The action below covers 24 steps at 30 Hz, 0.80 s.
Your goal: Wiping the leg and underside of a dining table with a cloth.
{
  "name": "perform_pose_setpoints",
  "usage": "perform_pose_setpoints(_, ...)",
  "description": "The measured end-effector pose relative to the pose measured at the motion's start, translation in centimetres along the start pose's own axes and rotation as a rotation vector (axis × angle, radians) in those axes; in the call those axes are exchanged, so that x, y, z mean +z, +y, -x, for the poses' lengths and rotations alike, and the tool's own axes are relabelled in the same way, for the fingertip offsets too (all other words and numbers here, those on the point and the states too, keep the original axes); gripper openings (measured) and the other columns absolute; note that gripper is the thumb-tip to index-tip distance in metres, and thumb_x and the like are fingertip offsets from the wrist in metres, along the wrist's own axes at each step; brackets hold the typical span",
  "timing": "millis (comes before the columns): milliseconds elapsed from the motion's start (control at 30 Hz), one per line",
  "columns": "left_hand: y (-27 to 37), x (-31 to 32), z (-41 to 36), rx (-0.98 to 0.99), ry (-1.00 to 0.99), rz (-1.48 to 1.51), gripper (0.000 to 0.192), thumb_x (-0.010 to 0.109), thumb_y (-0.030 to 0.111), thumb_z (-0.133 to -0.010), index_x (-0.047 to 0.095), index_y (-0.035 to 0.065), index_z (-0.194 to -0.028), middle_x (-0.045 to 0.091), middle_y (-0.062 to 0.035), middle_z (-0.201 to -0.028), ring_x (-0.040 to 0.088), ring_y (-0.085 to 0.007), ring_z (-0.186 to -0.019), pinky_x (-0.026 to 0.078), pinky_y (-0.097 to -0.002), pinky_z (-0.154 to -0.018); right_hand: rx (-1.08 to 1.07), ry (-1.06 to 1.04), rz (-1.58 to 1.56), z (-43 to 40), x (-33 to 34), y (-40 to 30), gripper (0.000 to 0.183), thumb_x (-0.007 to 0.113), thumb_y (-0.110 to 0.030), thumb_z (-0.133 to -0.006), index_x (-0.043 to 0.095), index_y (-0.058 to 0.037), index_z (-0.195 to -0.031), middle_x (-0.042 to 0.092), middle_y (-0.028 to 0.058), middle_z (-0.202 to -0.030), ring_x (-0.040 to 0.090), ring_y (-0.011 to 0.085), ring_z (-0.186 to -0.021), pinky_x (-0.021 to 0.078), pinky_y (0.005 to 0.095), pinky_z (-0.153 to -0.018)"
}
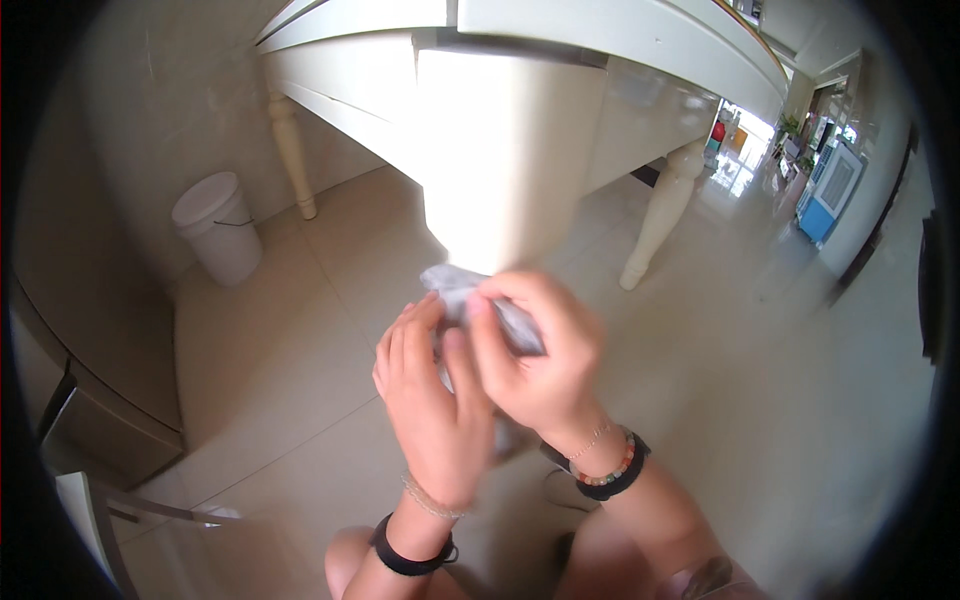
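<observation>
Both hands meet low in the middle of the head view, in front of a white table's pedestal [502,157]. A crumpled, greyish-white soft item [454,281], perhaps cloth or thin plastic, is pinched between my right thumb and forefinger; part of it pokes out beyond the fingertips. My right hand [536,341] has curled fingers. My left hand [431,386] lies against the same item from the left, its fingers bent over it. Blur and the fingers hide much of the item. Bands and bracelets circle both wrists.
The white tabletop's edge [615,34] hangs over the far side, with turned legs left [286,154] and right [664,214]. A lidded white bucket [225,236] stands by the wall. An air cooler [829,191] is far right. My knees are below.
</observation>
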<state>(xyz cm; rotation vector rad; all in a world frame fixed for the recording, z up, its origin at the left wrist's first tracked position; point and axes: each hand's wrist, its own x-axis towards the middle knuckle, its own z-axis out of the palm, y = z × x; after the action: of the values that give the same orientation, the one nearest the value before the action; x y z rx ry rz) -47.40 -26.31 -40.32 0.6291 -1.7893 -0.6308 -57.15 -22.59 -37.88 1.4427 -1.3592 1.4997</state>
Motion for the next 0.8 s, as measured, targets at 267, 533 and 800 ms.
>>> perform_pose_setpoints(267, -2.5, 0.8, 0.2, -0.316, -0.09, 0.178, 0.038, 0.065, 0.023, -0.094, 0.052, -0.0045, -0.117, 0.06, -0.0186, -0.111, 0.057, -0.028, -0.102, 0.045, -0.0353, -0.088, 0.354, -0.097, -0.067, 2.8, -0.6, -0.5, 0.012, 0.064, -0.001, -0.089, 0.055, -0.0024, -0.097, 0.058, 0.0073, -0.061, 0.057, 0.0141, -0.049, 0.0443, 0.0271, -0.049)
perform_pose_setpoints(533, -2.3, 1.2, -1.0, -0.593, -0.044, 0.555, 0.043, 0.079, 0.027, -0.083, 0.059, -0.007, -0.101, 0.063, -0.006, -0.083, 0.054, -0.01, -0.072, 0.047, -0.026, -0.063, 0.387, -0.085, -0.086, 3.6, -1.1, 0.5, 0.013, 0.064, -0.001, -0.089, 0.055, -0.0032, -0.099, 0.039, 0.0008, -0.053, 0.036, 0.0049, -0.046, 0.0291, 0.0223, -0.043)
perform_pose_setpoints(800, -1.3, 0.2, -2.1, -0.602, -0.087, 0.503, 0.036, 0.076, 0.026, -0.084, 0.065, -0.0084, -0.081, 0.061, -0.0036, -0.062, 0.052, -0.0078, -0.056, 0.044, -0.0266, -0.05, 0.256, -0.125, -0.071, 2.8, -1.3, 0.0, 0.018, 0.065, 0.0, -0.082, 0.056, -0.0029, -0.098, 0.041, 0.0021, -0.053, 0.039, 0.0086, -0.044, 0.0331, 0.0234, -0.044)
